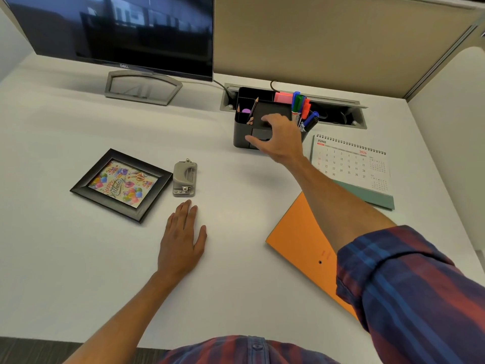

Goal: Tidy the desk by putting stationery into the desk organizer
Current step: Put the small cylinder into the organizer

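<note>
reaching right hand (278, 139) over the black desk organizer (242, 139) at the tabletop's (236, 232) back, fingers spread on a dark flat item, grip unclear, left hand (182, 240) flat and empty near a hole punch (185, 178)

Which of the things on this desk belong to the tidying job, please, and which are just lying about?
Part of the job: desk organizer, markers, pencils, pink notes, hole punch, right hand at the organizer.

Just lying about: picture frame, calendar, orange folder, monitor.
</note>
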Demonstrator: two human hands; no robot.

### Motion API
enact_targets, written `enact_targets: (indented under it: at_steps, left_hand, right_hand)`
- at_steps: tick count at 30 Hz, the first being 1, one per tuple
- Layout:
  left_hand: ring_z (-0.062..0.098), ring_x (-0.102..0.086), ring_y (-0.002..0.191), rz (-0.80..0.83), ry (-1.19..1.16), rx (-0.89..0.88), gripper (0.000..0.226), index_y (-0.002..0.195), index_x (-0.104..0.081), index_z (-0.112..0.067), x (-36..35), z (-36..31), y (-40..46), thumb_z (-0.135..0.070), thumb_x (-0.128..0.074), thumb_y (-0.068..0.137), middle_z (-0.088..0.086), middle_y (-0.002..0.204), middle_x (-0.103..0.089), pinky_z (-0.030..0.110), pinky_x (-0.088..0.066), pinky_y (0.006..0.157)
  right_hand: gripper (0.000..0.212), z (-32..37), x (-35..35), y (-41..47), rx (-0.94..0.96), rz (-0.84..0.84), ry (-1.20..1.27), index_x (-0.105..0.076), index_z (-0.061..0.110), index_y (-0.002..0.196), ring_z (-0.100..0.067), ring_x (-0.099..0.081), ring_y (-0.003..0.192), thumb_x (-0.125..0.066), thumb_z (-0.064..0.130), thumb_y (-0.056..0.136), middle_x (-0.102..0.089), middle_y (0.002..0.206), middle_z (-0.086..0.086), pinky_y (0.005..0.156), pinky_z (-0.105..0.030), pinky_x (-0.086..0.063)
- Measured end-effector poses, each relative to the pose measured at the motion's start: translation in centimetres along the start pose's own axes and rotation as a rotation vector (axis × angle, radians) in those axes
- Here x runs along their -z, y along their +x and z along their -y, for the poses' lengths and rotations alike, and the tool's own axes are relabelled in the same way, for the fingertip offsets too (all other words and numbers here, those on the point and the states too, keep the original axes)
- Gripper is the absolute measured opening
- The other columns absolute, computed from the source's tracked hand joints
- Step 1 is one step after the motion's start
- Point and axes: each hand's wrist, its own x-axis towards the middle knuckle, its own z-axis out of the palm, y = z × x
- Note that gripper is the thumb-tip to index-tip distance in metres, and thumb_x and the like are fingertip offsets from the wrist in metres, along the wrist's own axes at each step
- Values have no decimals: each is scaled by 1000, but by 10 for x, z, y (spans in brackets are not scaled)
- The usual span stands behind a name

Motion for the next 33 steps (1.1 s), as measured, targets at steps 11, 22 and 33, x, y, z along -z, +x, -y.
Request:
enact_targets:
  at_steps: [11,22,33]
  left_hand:
    - [22,-25,145,1,0,4,61,145,-38,-9,-1,0,0,-43,-29,95,7,156,-31,37,-19,119]
    - [23,-25,144,-6,8,-1,61,144,-39,-8,-1,0,-1,-42,-30,94,8,155,-32,40,-21,118]
    - [23,-25,144,2,19,-3,63,144,-38,-7,0,-2,-2,-44,-27,94,9,155,-32,40,-19,119]
  right_hand:
    - [30,-3,5,12,41,19,-220,-71,15,113,-21,-61,100,-57,35,95,-68,114,-2,82,-38,-50]
    - [45,-12,12,-14,0,-94,-111,-60,14,127,-23,-53,118,-67,37,88,-60,126,-4,100,-37,-38]
    - [26,-54,36,-92,-43,-124,-80,-66,12,112,-22,-61,101,-62,24,89,-65,113,-4,86,-34,-43]
